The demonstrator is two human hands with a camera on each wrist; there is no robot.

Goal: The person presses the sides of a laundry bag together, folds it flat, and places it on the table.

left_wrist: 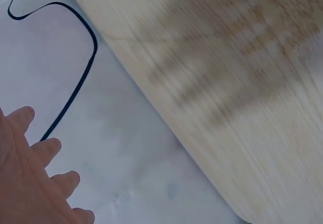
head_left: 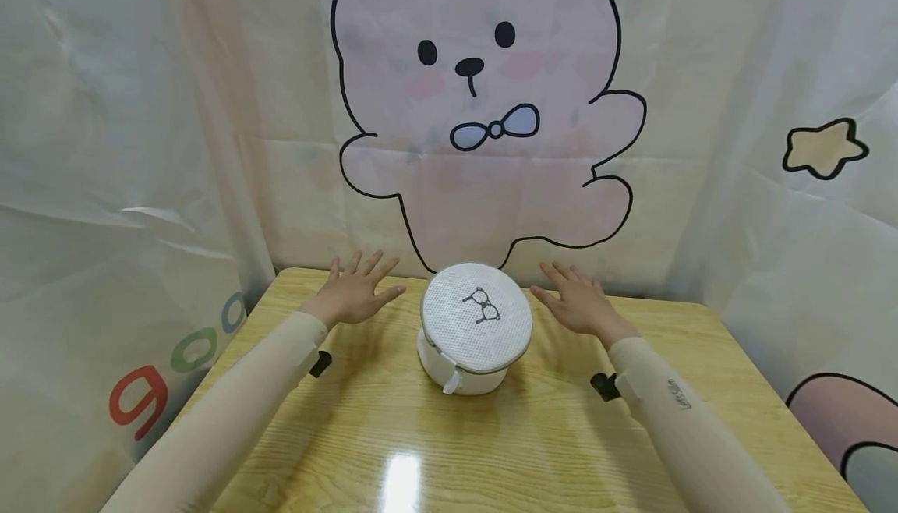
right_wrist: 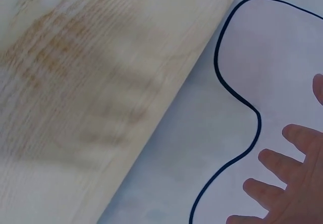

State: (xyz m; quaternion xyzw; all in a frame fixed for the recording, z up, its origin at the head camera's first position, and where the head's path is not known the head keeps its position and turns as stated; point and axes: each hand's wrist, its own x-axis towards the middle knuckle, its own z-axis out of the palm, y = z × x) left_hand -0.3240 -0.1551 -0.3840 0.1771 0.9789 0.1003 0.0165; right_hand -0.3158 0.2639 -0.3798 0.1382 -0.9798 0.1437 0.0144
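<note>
Your right sleeve (head_left: 691, 412), to the right of the round white mesh zip case (head_left: 484, 334), carries lettering that seems to begin "Lets"; the rest is unclear. The case stands between your left hand (head_left: 355, 292) and right hand (head_left: 581, 304), both splayed wide, gripping nothing.

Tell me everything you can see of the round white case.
The white case is a short drum with a mesh-looking top printed with dark glasses. A pale zipper tab hangs near the front; the top looks closed. It stands upright on the wooden table between the left hand and the right hand, apparently touched by neither.
</note>
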